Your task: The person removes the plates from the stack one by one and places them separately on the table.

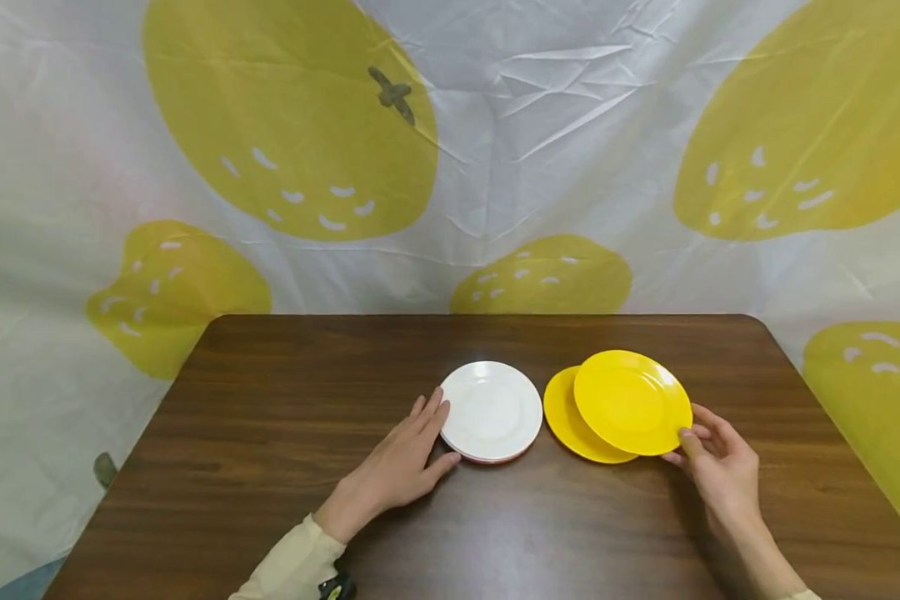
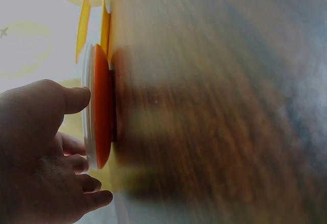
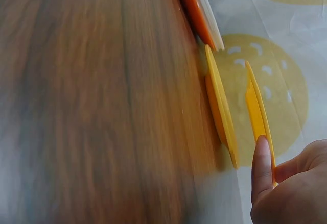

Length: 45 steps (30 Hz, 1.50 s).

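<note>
A white plate [image 1: 491, 410] tops a small stack near the table's middle, with an orange plate [image 2: 102, 106] beneath. My left hand [image 1: 401, 462] touches the left side of this stack, fingers extended along the rim and thumb by its near edge. My right hand [image 1: 723, 467] pinches a yellow plate [image 1: 632, 402] at its right rim, thumb on top and fingers underneath. That plate is held above a second yellow plate [image 1: 570, 425], which lies on the table right of the white one. In the right wrist view a gap separates the two yellow plates.
The dark wooden table [image 1: 285, 375] has rounded far corners. Behind it hangs a white cloth [image 1: 487, 167] printed with large yellow fruit shapes. A dark band [image 1: 337, 587] shows at the left wrist.
</note>
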{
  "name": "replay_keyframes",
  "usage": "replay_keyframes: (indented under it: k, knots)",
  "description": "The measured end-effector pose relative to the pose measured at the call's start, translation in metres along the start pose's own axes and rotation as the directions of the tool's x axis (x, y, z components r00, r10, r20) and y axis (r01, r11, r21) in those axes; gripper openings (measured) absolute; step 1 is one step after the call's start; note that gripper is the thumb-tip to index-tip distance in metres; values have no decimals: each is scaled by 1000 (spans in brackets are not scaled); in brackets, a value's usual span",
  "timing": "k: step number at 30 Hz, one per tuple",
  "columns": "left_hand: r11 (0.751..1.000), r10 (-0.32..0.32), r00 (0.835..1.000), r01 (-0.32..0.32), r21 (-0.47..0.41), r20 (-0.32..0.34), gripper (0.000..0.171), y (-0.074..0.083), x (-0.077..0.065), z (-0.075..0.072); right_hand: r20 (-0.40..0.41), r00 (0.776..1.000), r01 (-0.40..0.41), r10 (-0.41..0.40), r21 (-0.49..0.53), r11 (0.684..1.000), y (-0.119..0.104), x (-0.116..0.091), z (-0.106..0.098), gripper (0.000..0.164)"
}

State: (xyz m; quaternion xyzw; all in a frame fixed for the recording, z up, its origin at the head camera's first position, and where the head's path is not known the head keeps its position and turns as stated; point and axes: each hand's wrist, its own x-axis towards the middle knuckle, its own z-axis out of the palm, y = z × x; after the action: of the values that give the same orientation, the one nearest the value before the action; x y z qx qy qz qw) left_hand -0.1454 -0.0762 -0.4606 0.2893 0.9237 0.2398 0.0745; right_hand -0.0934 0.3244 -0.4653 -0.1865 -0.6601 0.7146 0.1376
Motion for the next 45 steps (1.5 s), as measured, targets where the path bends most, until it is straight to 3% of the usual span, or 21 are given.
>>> replay_keyframes:
  k: [15, 23, 31, 45]
  knots:
    - [1000, 1, 1000, -1, 1, 3, 74, -6, -2, 0, -76, 997, 1, 3, 63, 998, 5, -2, -26, 37]
    - [1000, 6, 1000, -6, -2, -5, 73, -6, -4, 0, -110, 994, 0, 21, 188, 982, 6, 0, -39, 37]
    - [1000, 5, 1000, -5, -10, -5, 69, -5, -4, 1, -144, 983, -77, 110, 215, 974, 6, 3, -60, 34]
    - [1000, -18, 1000, 18, -10, 18, 69, -6, -7, -1, -163, 967, -147, 195, 270, 952, 7, 10, -84, 34]
